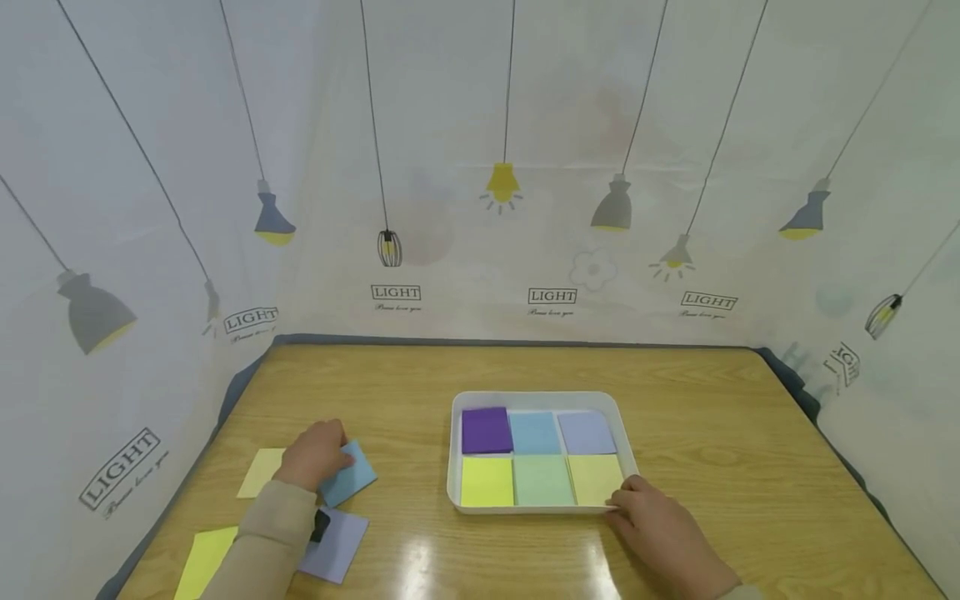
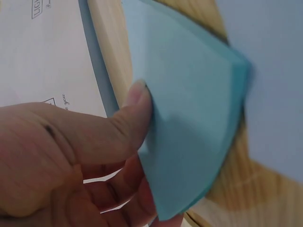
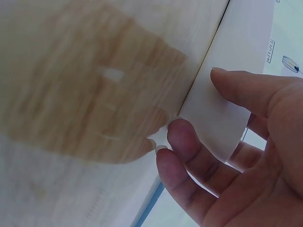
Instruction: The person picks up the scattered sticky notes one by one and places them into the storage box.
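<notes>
My left hand [image 1: 313,454] pinches a light blue pad of sticky notes [image 1: 349,477] at the table's left side, thumb on top along one edge and fingers at its far side. In the left wrist view, the light blue pad [image 2: 189,104] shows its thickness and bends slightly. Close below it lies a lavender pad [image 1: 341,546]. My right hand [image 1: 660,529] holds the front right corner of a white tray [image 1: 540,398]. Inside the tray, several square pads sit in two rows: purple, blue and lavender behind, bright yellow, mint green and pale yellow in front.
A pale yellow pad [image 1: 260,472] lies left of my left hand, and a bright yellow pad [image 1: 202,558] is partly covered by my sleeve [image 1: 262,546]. The wooden table [image 1: 412,375] ends at a white cloth wall printed with lamps.
</notes>
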`<state>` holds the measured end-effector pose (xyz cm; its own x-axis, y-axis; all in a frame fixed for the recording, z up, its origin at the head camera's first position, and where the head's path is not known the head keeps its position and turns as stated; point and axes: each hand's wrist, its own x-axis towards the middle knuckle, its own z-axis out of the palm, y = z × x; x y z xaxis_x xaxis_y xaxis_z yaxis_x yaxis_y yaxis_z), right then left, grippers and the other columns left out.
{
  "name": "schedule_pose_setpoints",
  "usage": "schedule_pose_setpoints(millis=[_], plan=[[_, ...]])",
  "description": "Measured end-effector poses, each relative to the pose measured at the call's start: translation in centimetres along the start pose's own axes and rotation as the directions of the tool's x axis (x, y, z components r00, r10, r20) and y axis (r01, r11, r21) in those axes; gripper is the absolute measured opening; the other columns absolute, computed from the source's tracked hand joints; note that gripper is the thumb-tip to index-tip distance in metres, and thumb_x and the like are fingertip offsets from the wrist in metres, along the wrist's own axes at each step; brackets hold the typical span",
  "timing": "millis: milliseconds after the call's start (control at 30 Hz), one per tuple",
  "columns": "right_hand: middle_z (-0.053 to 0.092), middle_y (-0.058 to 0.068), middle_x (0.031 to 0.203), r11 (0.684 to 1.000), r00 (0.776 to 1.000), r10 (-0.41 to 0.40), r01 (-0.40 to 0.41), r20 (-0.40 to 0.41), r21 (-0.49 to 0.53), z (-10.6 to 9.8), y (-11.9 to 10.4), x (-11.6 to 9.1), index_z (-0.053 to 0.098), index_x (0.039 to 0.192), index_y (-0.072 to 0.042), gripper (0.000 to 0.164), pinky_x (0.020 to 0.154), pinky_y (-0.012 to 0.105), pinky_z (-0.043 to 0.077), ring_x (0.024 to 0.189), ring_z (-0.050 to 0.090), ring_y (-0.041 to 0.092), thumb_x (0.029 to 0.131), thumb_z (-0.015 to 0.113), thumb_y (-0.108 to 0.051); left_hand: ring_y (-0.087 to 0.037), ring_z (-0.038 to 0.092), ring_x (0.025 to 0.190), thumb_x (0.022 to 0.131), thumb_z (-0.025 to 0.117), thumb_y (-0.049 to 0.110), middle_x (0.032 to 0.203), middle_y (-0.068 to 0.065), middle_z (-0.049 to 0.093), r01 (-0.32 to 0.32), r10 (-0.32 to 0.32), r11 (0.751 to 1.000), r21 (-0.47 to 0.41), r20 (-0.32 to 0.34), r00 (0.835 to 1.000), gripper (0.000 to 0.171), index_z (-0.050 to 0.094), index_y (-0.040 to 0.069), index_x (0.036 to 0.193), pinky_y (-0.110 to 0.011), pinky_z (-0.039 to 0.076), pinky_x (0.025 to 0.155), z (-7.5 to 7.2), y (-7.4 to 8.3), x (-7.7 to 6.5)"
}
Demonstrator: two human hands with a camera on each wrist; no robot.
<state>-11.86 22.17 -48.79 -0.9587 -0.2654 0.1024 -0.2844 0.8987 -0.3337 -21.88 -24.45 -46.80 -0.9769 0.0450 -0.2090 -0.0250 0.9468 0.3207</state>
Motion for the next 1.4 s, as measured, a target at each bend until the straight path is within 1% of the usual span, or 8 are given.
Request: schedule_pose_setpoints(millis=[167,400,500,667,767,933,1200,1400], plan=[[0.049,-0.011,0.079,1.000,1.000,0.009,-0.009,0.016,-0.004,-0.1,0.0,0.0,0.069,0.083,-0.020,0.005,0.055,0.025,0.045,0.064,0.044,0.000,0.080,0.068,-0.024,-0.022,0.054,0.075,0.077,0.070,0.014,0.089,-0.013,0.062,0.008,-0.008,1.000,-0.015,0.007,1.000,0.026,0.060,-0.002,0.096,-0.040,0.050,0.064,-0.2,0.3,-0.2],[0.048,-0.011,0.078,1.000,1.000,0.002,-0.002,0.013,0.003,-0.3,-0.2,0.0,0.068,0.082,-0.018,0.009,0.055,0.025,0.045,0.063,0.043,0.000,0.080,0.068,-0.027,-0.022,0.053,0.075,0.079,0.069,0.016,0.094,-0.015,0.062,-0.004,0.004,1.000,0.015,0.000,1.000,0.028,0.060,-0.001,0.098,-0.038,0.049,0.060,-0.2,0.3,0.0],[0.048,-0.011,0.078,1.000,1.000,-0.001,0.001,0.013,0.005,-0.3,-0.1,0.0,0.068,0.083,-0.018,0.008,0.054,0.025,0.045,0.063,0.042,0.000,0.079,0.068,-0.025,-0.023,0.053,0.076,0.081,0.065,0.017,0.097,-0.017,0.061,-0.015,0.016,1.000,0.025,-0.020,1.000,0.027,0.060,-0.001,0.101,-0.038,0.049,0.059,-0.1,0.3,0.1],[0.048,-0.011,0.078,1.000,1.000,-0.002,0.002,0.010,0.007,-0.2,-0.1,-0.1,0.068,0.083,-0.019,0.006,0.055,0.025,0.045,0.064,0.043,0.000,0.080,0.068,-0.023,-0.020,0.053,0.073,0.087,0.056,0.015,0.098,-0.015,0.063,-0.038,0.038,0.999,0.012,-0.043,0.998,0.018,0.058,0.002,0.101,-0.037,0.048,0.059,-0.2,0.7,0.3],[0.049,-0.011,0.079,1.000,1.000,-0.005,0.004,0.007,0.015,-0.2,0.0,-0.1,0.068,0.083,-0.019,0.005,0.055,0.025,0.045,0.064,0.043,0.000,0.080,0.068,-0.023,-0.019,0.052,0.072,0.088,0.053,0.012,0.098,-0.013,0.065,-0.052,0.052,0.999,0.005,-0.039,0.998,0.016,0.059,0.004,0.100,-0.039,0.048,0.061,-0.4,1.1,0.3],[0.049,-0.011,0.080,1.000,1.000,0.001,-0.001,0.008,0.021,-0.1,0.0,-0.1,0.068,0.084,-0.020,0.004,0.055,0.024,0.045,0.064,0.043,0.000,0.080,0.068,-0.023,-0.020,0.053,0.078,0.089,0.051,0.011,0.104,-0.013,0.064,-0.065,0.065,0.998,0.003,-0.026,0.998,0.019,0.060,0.004,0.105,-0.040,0.048,0.065,-0.6,1.7,0.5],[0.049,-0.010,0.080,1.000,1.000,0.009,-0.009,0.011,0.027,0.0,0.1,-0.2,0.068,0.085,-0.021,0.005,0.056,0.025,0.045,0.064,0.042,0.000,0.081,0.067,-0.024,-0.022,0.056,0.087,0.090,0.053,0.011,0.109,-0.014,0.063,-0.112,0.112,0.994,0.004,-0.031,0.993,0.020,0.060,0.004,0.107,-0.043,0.050,0.072,-1.4,3.4,0.7],[0.048,-0.011,0.080,1.000,1.000,0.010,-0.011,0.014,0.028,0.1,0.2,-0.2,0.068,0.085,-0.022,0.005,0.057,0.024,0.045,0.064,0.042,0.000,0.081,0.067,-0.024,-0.020,0.055,0.082,0.089,0.054,0.011,0.107,-0.012,0.064,-0.140,0.141,0.990,0.023,-0.038,0.989,0.017,0.060,0.006,0.104,-0.041,0.050,0.069,-1.6,4.3,1.1]])
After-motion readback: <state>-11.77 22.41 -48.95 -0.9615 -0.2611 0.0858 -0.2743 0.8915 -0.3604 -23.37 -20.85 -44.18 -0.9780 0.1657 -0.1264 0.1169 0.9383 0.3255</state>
